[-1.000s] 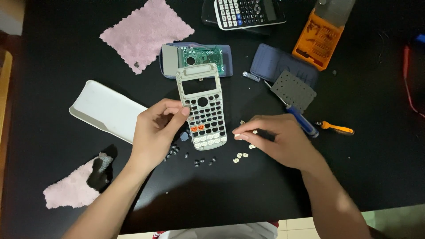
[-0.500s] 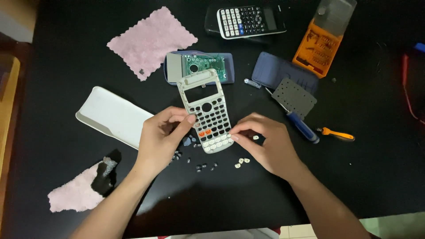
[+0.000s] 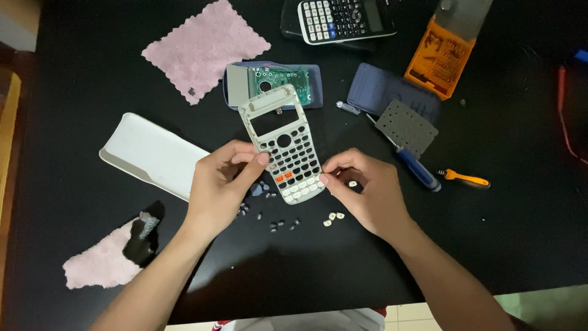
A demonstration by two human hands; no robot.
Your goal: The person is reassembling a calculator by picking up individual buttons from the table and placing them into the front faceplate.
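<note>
Calculator front shell (image 3: 283, 144), grey and mostly emptied of keys, lies near the middle of the black table (image 3: 520, 233), pinched at its lower end by both hands. Left hand (image 3: 220, 184) presses thumb and fingers together on the shell's lower left edge; a white slide cover (image 3: 150, 153) lies just beyond it toward the table's left edge. Loose key caps (image 3: 278, 224) are scattered below the shell. Right hand (image 3: 367, 193) nips the lower right corner with closed fingertips, a blue-handled screwdriver (image 3: 413, 165) beside it.
</note>
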